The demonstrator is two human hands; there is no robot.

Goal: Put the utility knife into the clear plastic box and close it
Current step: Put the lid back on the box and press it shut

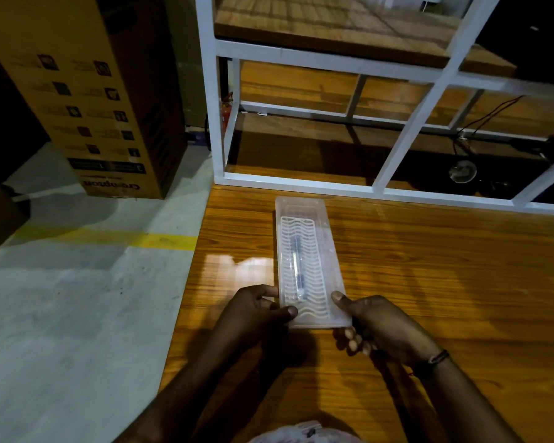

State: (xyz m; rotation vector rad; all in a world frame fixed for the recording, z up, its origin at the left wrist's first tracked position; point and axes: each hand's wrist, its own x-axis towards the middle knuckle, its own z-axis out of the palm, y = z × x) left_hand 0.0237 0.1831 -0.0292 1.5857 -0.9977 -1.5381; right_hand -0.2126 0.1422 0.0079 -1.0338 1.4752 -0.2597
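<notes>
A long clear plastic box (330, 251) lies lengthwise on the wooden table, its lid down over it. Through the lid, with its white wavy ribs, the utility knife (296, 266) shows as a dim bluish shape lying along the middle. My left hand (256, 310) grips the box's near left corner, thumb on top of the lid. My right hand (375, 324) holds the near right corner, thumb on the lid and fingers curled under the near edge.
The glossy wooden table (429, 298) ends at its left edge close to the box, with grey floor beyond. A white metal frame (301, 183) with wooden shelves stands right behind the box. A tall cardboard carton (87, 91) stands on the floor at the left.
</notes>
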